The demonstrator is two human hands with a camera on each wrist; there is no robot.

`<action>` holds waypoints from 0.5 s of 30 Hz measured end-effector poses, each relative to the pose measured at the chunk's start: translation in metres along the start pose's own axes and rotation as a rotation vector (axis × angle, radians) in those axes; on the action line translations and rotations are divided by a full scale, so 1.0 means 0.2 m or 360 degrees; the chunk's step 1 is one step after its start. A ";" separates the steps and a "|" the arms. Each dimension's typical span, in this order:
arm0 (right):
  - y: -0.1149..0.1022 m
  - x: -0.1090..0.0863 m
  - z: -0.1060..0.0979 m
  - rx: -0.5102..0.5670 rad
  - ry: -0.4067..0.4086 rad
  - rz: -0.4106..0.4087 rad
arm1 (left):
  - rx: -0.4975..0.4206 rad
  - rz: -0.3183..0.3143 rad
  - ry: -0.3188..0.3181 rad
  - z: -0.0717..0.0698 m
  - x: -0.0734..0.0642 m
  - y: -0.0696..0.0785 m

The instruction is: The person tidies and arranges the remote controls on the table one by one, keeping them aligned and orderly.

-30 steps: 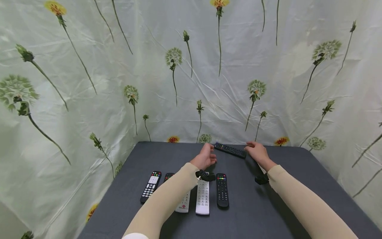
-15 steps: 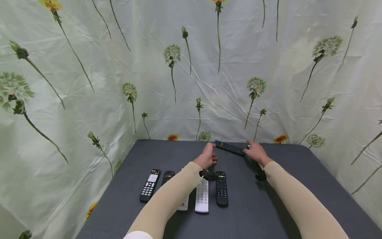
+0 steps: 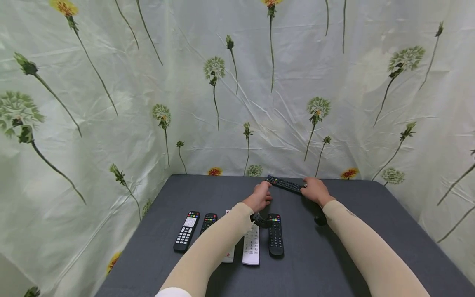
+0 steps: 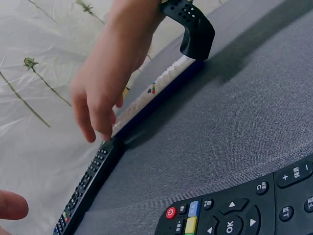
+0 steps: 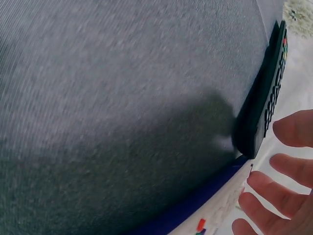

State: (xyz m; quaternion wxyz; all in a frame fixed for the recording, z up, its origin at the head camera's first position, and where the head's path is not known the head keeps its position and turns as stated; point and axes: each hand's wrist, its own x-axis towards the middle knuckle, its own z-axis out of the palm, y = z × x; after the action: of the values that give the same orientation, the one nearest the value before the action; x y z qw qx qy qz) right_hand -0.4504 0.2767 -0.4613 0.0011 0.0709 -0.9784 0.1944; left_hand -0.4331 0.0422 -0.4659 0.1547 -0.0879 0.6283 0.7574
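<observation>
At the far edge of the table lies a slanted black remote control (image 3: 283,185). My left hand (image 3: 258,197) is at its left end, fingers loosely bent; whether a fingertip touches it I cannot tell. My right hand (image 3: 315,192) hovers by its right end, and in the right wrist view the thumb and fingers are spread beside that end without visibly gripping it. Under the right hand, a white remote control with a blue underside (image 4: 151,93) meets the black one end to end; the arm hides it in the head view.
Nearer on the dark grey table (image 3: 304,264) stands a row: a black remote with white buttons (image 3: 186,232), a black remote (image 3: 209,219), two white remotes, one (image 3: 251,247) beside another partly hidden by the left sleeve, and a black remote (image 3: 276,235). A flowered curtain (image 3: 185,82) hangs behind.
My left hand has shifted slightly right, toward the black remote's left end. My right hand has moved a little left to its right end. The remotes appear to lie where they were.
</observation>
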 end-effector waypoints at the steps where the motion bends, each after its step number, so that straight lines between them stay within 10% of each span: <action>1: -0.01 0.00 0.00 -0.0011 -0.0009 -0.0012 | -0.0007 0.0001 -0.0016 0.00 0.00 0.00; 15: -0.13 0.05 0.08 -0.0122 -0.0054 -0.0068 | -0.0008 0.0004 -0.0097 0.02 0.01 0.00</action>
State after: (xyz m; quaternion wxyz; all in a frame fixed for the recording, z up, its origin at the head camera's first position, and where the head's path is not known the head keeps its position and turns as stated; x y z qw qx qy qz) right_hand -0.4560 0.2459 -0.4666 -0.0087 0.0948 -0.9832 0.1556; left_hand -0.4353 0.0466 -0.4669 0.1724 -0.0644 0.6214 0.7616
